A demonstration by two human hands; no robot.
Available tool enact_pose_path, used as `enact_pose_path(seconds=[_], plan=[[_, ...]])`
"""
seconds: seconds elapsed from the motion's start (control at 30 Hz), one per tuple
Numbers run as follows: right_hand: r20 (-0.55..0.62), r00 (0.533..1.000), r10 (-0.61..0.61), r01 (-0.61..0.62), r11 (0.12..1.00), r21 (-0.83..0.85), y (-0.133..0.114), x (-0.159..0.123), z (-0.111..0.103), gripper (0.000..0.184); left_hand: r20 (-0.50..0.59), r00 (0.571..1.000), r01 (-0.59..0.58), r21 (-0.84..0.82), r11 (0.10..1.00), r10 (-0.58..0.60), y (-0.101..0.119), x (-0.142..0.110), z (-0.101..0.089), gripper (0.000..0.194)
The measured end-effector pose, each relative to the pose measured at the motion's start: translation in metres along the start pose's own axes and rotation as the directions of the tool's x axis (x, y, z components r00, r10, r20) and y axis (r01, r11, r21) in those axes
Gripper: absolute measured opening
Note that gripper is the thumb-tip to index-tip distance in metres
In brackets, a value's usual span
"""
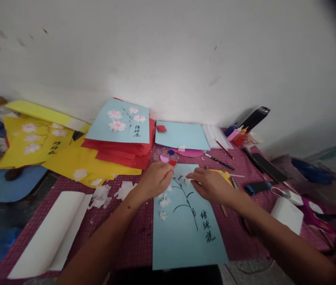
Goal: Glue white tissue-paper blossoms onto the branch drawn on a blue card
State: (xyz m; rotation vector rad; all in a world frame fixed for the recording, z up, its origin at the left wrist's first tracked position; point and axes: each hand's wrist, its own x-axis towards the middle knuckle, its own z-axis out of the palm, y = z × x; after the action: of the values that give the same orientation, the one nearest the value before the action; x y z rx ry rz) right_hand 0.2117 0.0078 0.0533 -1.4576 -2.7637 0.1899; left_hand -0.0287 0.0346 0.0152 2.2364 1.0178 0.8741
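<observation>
A light blue sheet [182,241] lies in front of me with a black inked branch [185,200] and dark brushed characters [205,225] at its lower right. Small crumpled white tissue pieces [164,201] sit along its left side. Over the sheet's upper left edge is my left hand [157,180], its fingers curled together; whatever they hold is hidden. My right hand [211,184] is bent over the upper right of the branch, fingertips closed on a bit of white tissue paper [186,179] at the sheet's surface.
Torn white tissue [100,196] and a rolled white paper [47,233] lie left. Behind are a finished flower card [126,134] on red sheets, yellow sheets [67,156], and paint dishes [172,162]. A yellow glue gun [223,174], brushes [219,161] and bottles [239,138] stand or lie right.
</observation>
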Motion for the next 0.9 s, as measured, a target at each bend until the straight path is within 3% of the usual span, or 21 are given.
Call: enact_pose_path(seconds=[0.1, 0.2, 0.37, 0.53, 0.6, 0.7, 0.8, 0.9], plan=[[0.021, 1.000, -0.016, 0.015, 0.998, 0.062, -0.020, 0.001, 0.008, 0.028, -0.163, 0.969, 0.143, -0.242, 0.960, -0.185, -0.008, 0.003, -0.006, 0.027], [0.020, 1.000, 0.003, -0.005, 0.993, 0.118, -0.040, 0.011, 0.021, 0.026, -0.219, 0.936, 0.188, -0.354, 0.916, -0.277, -0.010, 0.004, -0.006, 0.028], [-0.028, 0.992, 0.127, -0.117, 0.965, 0.235, -0.055, 0.033, 0.039, 0.027, -0.204, 0.930, 0.208, -0.392, 0.896, -0.305, -0.007, 0.005, -0.004, 0.026], [-0.061, 0.983, 0.171, -0.129, 0.894, 0.430, -0.049, 0.037, 0.042, 0.015, -0.203, 0.941, 0.174, -0.390, 0.904, -0.269, -0.007, 0.006, -0.003, 0.026], [-0.052, 0.968, 0.247, -0.164, 0.771, 0.615, -0.044, 0.034, 0.041, 0.014, -0.177, 0.947, 0.182, -0.385, 0.905, -0.266, -0.009, 0.006, -0.001, 0.025], [0.086, 0.919, 0.384, -0.265, 0.445, 0.855, -0.037, 0.027, 0.038, 0.016, -0.074, 0.965, 0.205, -0.375, 0.904, -0.250, -0.013, 0.005, 0.004, 0.019], [0.179, 0.882, 0.437, -0.266, 0.148, 0.953, -0.032, 0.022, 0.036, 0.024, 0.051, 0.977, 0.211, -0.377, 0.902, -0.207, -0.016, 0.003, 0.009, 0.016], [0.200, 0.878, 0.436, -0.215, -0.015, 0.977, -0.030, 0.021, 0.036, 0.027, 0.135, 0.978, 0.203, -0.417, 0.886, -0.160, -0.015, 0.001, 0.012, 0.016]])
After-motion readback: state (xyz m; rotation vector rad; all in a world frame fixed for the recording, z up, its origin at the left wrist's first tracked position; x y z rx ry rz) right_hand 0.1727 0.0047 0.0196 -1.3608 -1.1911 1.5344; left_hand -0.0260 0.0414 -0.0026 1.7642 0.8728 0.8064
